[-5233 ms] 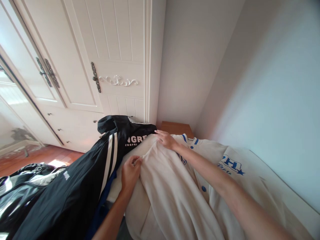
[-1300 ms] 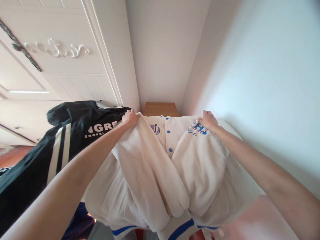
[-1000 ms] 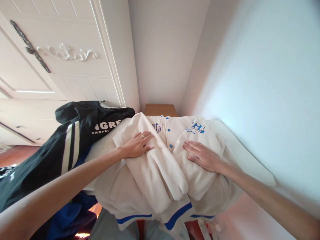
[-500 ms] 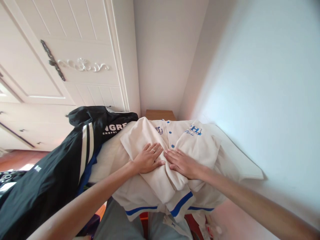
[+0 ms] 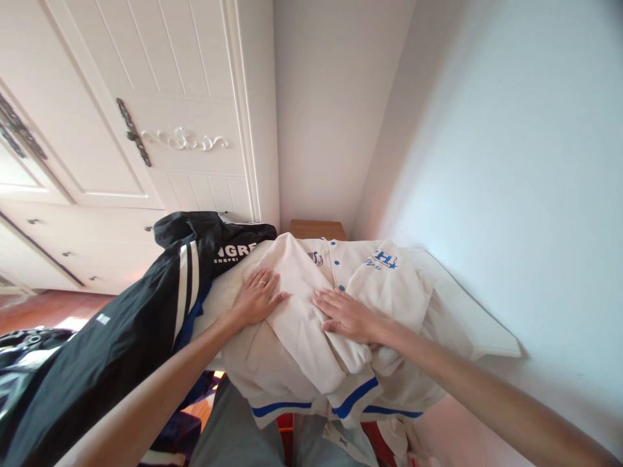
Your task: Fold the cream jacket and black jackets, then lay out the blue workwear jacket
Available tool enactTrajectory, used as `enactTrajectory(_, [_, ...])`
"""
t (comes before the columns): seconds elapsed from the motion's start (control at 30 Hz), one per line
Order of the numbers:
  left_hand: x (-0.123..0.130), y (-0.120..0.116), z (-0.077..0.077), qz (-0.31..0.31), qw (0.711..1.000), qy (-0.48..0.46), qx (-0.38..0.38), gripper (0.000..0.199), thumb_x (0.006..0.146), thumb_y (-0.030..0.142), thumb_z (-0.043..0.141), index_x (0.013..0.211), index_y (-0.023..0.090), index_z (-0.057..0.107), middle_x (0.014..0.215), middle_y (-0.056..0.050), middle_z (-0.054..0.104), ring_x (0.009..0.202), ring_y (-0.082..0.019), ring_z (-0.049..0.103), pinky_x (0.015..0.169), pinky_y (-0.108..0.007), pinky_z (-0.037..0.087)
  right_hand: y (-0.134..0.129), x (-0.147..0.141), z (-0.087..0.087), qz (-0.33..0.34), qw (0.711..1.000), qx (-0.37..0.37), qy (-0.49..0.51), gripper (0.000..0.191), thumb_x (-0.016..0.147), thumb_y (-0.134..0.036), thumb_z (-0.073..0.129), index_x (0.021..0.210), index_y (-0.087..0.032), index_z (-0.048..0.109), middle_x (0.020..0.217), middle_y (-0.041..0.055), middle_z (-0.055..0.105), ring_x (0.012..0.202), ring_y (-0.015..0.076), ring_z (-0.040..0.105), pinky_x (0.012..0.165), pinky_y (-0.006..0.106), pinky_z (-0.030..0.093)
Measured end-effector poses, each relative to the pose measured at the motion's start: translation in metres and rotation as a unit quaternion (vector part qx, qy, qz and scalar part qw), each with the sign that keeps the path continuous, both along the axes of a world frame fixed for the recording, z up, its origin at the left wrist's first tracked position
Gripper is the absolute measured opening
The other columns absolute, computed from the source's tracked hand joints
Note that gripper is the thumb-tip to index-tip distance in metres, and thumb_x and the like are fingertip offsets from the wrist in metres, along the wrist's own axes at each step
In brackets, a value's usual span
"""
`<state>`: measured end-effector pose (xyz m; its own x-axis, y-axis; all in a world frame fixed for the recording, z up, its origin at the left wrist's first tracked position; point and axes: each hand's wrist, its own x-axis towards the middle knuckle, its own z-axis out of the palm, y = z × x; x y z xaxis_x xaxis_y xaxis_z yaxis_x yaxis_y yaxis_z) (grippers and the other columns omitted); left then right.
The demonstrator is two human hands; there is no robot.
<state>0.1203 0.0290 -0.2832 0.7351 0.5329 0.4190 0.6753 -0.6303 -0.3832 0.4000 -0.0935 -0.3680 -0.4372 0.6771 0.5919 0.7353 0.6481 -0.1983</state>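
Note:
A cream jacket [image 5: 402,295] with blue buttons, blue lettering and blue-striped hems lies spread in front of me, one sleeve folded across its front. My left hand [image 5: 256,297] rests flat on the left part of the jacket, palm down, fingers spread, a ring on one finger. Near the middle, just below the buttons, my right hand [image 5: 348,316] presses flat on the folded sleeve. Neither hand grips the cloth. The surface under the jacket is mostly hidden.
At the left, a black jacket [image 5: 121,331] with white stripes and lettering hangs down. Behind it stands a white cabinet [image 5: 195,97] with dark handles. A pale wall [image 5: 525,162] rises on the right. A brown wooden piece [image 5: 317,229] shows beyond the jacket.
My left hand has moved left, away from my right hand, across the cream jacket. My right hand stays near the middle. The camera view has shifted slightly.

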Motion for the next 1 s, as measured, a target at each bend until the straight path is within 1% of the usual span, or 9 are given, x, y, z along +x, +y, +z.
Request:
enactTrajectory(0.17, [0.003, -0.001, 0.014, 0.008, 1.000, 0.001, -0.025, 0.059, 0.099, 0.056, 0.033, 0.135, 0.015, 0.057, 0.144, -0.017, 0.054, 0.138, -0.031, 0.045, 0.113, -0.048, 0.036, 0.010, -0.001, -0.012, 0.020, 0.998, -0.058, -0.021, 0.064, 0.102, -0.060, 0.027, 0.153, -0.023, 0.037, 0.159, 0.0094, 0.033, 0.149, 0.0262, 0.027, 0.122, 0.050, 0.021])
enactTrajectory(0.3, [0.019, -0.021, 0.034, 0.005, 1.000, -0.018, 0.004, 0.060, 0.100, 0.055, 0.029, 0.129, 0.012, 0.059, 0.129, -0.020, 0.064, 0.128, -0.032, 0.054, 0.109, -0.049, 0.037, 0.030, 0.016, 0.005, 0.031, 0.999, -0.033, 0.006, 0.072, 0.100, -0.065, 0.025, 0.154, -0.019, 0.036, 0.159, 0.0124, 0.032, 0.149, 0.0254, 0.025, 0.123, 0.047, 0.021])
enactTrajectory(0.37, [0.029, -0.038, 0.029, -0.025, 0.999, -0.014, 0.015, 0.065, 0.100, 0.059, 0.029, 0.138, 0.011, 0.052, 0.139, -0.021, 0.057, 0.138, -0.032, 0.045, 0.115, -0.050, 0.030, 0.050, 0.027, 0.015, -0.017, 0.999, 0.009, 0.028, 0.075, 0.099, -0.065, 0.023, 0.154, -0.015, 0.034, 0.160, 0.0150, 0.029, 0.150, 0.0269, 0.021, 0.123, 0.050, 0.019])
enactTrajectory(0.47, [0.038, -0.060, 0.003, -0.099, 0.992, 0.056, -0.048, 0.072, 0.097, 0.066, 0.032, 0.147, 0.016, 0.045, 0.151, -0.016, 0.046, 0.144, -0.030, 0.036, 0.118, -0.049, 0.025, 0.083, 0.042, 0.016, -0.090, 0.995, 0.022, 0.029, 0.076, 0.099, -0.065, 0.023, 0.155, -0.015, 0.033, 0.160, 0.0167, 0.029, 0.150, 0.0299, 0.021, 0.121, 0.054, 0.021])
enactTrajectory(0.57, [0.039, -0.069, -0.019, -0.105, 0.988, 0.065, -0.096, 0.075, 0.095, 0.068, 0.032, 0.149, 0.016, 0.043, 0.154, -0.016, 0.041, 0.144, -0.031, 0.035, 0.119, -0.051, 0.025, 0.107, 0.050, 0.002, -0.095, 0.995, -0.014, -0.003, 0.074, 0.100, -0.065, 0.025, 0.153, -0.015, 0.037, 0.157, 0.0171, 0.035, 0.148, 0.0308, 0.027, 0.120, 0.055, 0.025])
enactTrajectory(0.67, [0.036, -0.068, -0.020, -0.104, 0.986, 0.048, -0.120, 0.071, 0.097, 0.065, 0.032, 0.148, 0.018, 0.044, 0.154, -0.014, 0.042, 0.145, -0.029, 0.036, 0.119, -0.050, 0.025, 0.114, 0.052, -0.005, -0.079, 0.997, -0.018, -0.001, 0.073, 0.100, -0.064, 0.024, 0.151, -0.014, 0.040, 0.156, 0.0164, 0.037, 0.148, 0.0295, 0.027, 0.121, 0.054, 0.023])
enactTrajectory(0.77, [0.025, -0.072, -0.015, -0.106, 0.987, 0.015, -0.119, 0.061, 0.101, 0.057, 0.029, 0.144, 0.018, 0.050, 0.152, -0.013, 0.046, 0.145, -0.025, 0.036, 0.120, -0.046, 0.028, 0.097, 0.053, 0.001, -0.076, 0.996, -0.002, 0.047, 0.072, 0.099, -0.065, 0.024, 0.150, -0.018, 0.043, 0.155, 0.0142, 0.041, 0.148, 0.0286, 0.029, 0.120, 0.055, 0.027])
enactTrajectory(0.87, [0.000, -0.084, -0.019, -0.090, 0.994, -0.013, -0.065, 0.061, 0.101, 0.054, 0.031, 0.143, 0.014, 0.050, 0.155, -0.016, 0.039, 0.148, -0.027, 0.029, 0.120, -0.048, 0.027, 0.052, 0.055, 0.002, -0.081, 0.987, 0.072, 0.120, 0.065, 0.101, -0.059, 0.028, 0.151, -0.021, 0.041, 0.157, 0.0115, 0.038, 0.148, 0.0282, 0.029, 0.120, 0.055, 0.028])
enactTrajectory(1.0, [-0.038, -0.101, -0.038, -0.022, 0.999, -0.041, 0.011, 0.066, 0.099, 0.057, 0.036, 0.148, 0.015, 0.044, 0.154, -0.018, 0.040, 0.147, -0.033, 0.029, 0.119, -0.056, 0.023, -0.023, 0.054, -0.029, -0.073, 0.981, 0.138, 0.112, 0.058, 0.104, -0.047, 0.033, 0.157, -0.025, 0.028, 0.159, 0.0073, 0.034, 0.147, 0.0266, 0.030, 0.120, 0.053, 0.030])
